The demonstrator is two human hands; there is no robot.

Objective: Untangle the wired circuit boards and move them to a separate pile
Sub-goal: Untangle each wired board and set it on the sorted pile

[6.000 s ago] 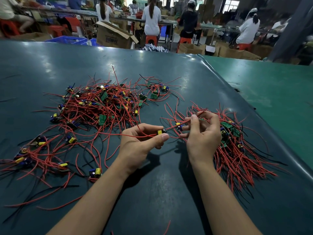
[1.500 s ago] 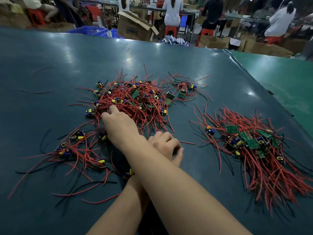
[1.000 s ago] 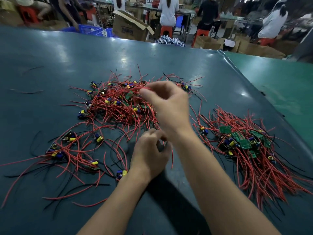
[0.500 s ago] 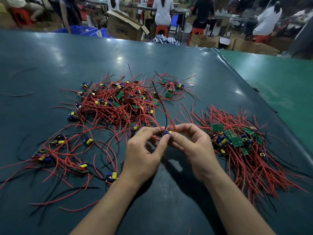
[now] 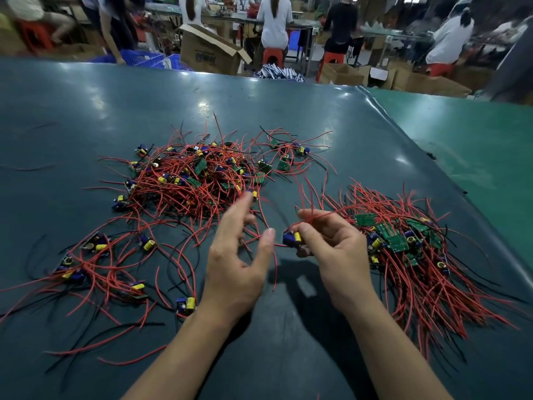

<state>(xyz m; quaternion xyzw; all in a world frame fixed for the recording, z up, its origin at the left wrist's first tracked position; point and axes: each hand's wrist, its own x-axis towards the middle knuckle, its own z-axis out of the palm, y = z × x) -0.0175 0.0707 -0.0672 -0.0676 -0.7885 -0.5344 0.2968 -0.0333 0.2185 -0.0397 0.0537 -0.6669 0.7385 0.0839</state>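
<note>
On a dark green table (image 5: 86,111), a tangled pile of red-wired circuit boards (image 5: 190,180) lies left of centre, the left hand (image 5: 236,255) hovers with fingers spread, holding nothing, the right hand (image 5: 331,246) pinches one wired board (image 5: 292,238), and a sorted pile (image 5: 409,255) lies near the right edge

Bare forearms; no sleeves, ringless hands

Dark teal worktable (image 5: 86,116), cardboard boxes (image 5: 207,53), red stools (image 5: 272,54), blue crates (image 5: 141,57), workers at bg benches (image 5: 288,23)

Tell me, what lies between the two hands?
Head view: loose red wires hanging over bare table, between left hand and right hand.
</note>
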